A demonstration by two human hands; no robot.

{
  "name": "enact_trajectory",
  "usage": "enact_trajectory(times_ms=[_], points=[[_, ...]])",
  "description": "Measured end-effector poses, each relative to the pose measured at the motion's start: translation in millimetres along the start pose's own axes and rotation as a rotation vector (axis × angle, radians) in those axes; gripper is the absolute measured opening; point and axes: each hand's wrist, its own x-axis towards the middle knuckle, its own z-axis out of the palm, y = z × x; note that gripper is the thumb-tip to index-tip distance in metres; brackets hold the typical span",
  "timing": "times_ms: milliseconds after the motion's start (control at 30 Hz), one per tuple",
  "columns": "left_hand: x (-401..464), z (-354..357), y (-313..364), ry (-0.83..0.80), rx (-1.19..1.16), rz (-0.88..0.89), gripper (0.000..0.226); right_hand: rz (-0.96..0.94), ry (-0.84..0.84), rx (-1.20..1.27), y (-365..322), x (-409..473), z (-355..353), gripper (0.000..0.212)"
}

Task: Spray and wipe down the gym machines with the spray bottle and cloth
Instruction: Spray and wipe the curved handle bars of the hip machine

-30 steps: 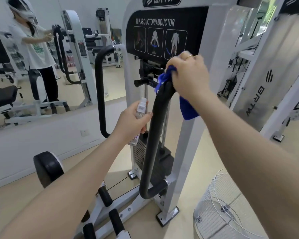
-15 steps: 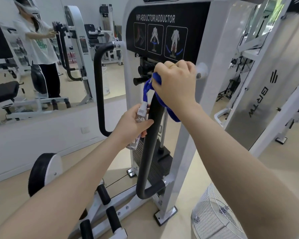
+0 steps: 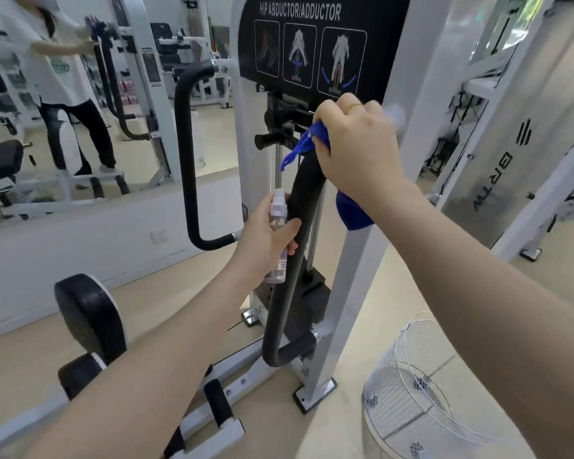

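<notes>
A gym: hip abductor/adductor machine (image 3: 315, 44), wall mirror (image 3: 80, 94), seemingly more machines behind

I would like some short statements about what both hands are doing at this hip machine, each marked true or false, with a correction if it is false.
1. The right hand presses a blue cloth against the top of the black padded handle. True.
2. The left hand holds a red spray bottle. False: the spray bottle is small and clear, with a white cap.
3. The spray bottle stands on the floor. False: the left hand grips it in the air beside the handle.
4. A white wire basket stands on the floor at lower right. True.
5. The panel on the machine reads "LEG PRESS". False: it reads "HIP ABDUCTOR/ADDUCTOR".
</notes>
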Motion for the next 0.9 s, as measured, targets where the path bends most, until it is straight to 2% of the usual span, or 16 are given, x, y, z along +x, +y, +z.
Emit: enact_trajectory(times_ms=[67, 100, 133, 233, 267, 300, 400, 467, 500, 567, 633, 700, 800, 833, 900], points=[[-3.8, 2.6, 1.6, 0.036, 0.010, 0.000, 0.021, -0.168, -0.085, 0.042, 6.5, 2.2, -9.2, 0.019], [-5.5, 4.1, 2.3, 0.044, 0.012, 0.007, 0.020, -0.193, -0.099, 0.062, 15.6, 8.1, -11.3, 0.019], [-7.0, 5.1, 3.0, 0.049, 0.010, 0.011, 0.019, -0.139, -0.099, 0.081, 27.3, 16.2, -12.0, 0.019], [-8.7, 10.2, 4.0, 0.103, 0.000, 0.010, 0.018, 0.223, -0.091, 0.218, 50.5, 32.8, -11.5, 0.020], [-9.5, 12.6, 3.9, 0.132, -0.011, 0.008, 0.018, 0.202, -0.085, 0.220, 46.0, 31.3, -9.6, 0.020], [-10.4, 14.9, 4.2, 0.160, -0.030, 0.005, 0.020, 0.135, -0.086, 0.197, 32.3, 26.7, -8.8, 0.018], [-12.6, 22.8, 4.2, 0.266, -0.126, 0.033, 0.025, -0.227, -0.074, 0.046, -15.8, -0.8, -3.3, 0.007], [-17.6, 29.7, -1.0, 0.378, -0.177, 0.059, 0.026, -0.356, -0.134, -0.014, -19.8, -5.4, -4.8, 0.021], [-19.3, 32.9, -3.0, 0.431, -0.183, 0.067, 0.026, -0.391, -0.093, -0.010, -9.5, -2.1, -3.7, 0.022], [-21.5, 35.8, -6.5, 0.481, -0.174, 0.051, 0.024, -0.388, -0.038, 0.047, 14.5, 6.4, -4.8, 0.010], [-23.7, 33.8, -6.6, 0.519, -0.127, 0.051, 0.024, -0.255, -0.106, 0.151, 27.4, 15.4, -8.6, 0.015], [-24.6, 30.1, -6.5, 0.528, -0.080, 0.050, 0.022, -0.204, -0.122, 0.181, 24.6, 10.1, -4.4, 0.018], [-26.2, 22.3, -6.2, 0.521, -0.083, 0.038, 0.020, -0.367, 0.059, 0.025, -4.6, -15.5, -6.7, 0.010], [-26.9, 20.0, -7.1, 0.520, -0.079, 0.040, 0.017, -0.458, -0.006, 0.000, -12.6, -24.3, -6.1, 0.009], [-29.1, 17.7, -9.6, 0.519, -0.056, 0.040, 0.013, -0.636, -0.239, -0.051, -20.4, -41.0, -3.3, 0.010]])
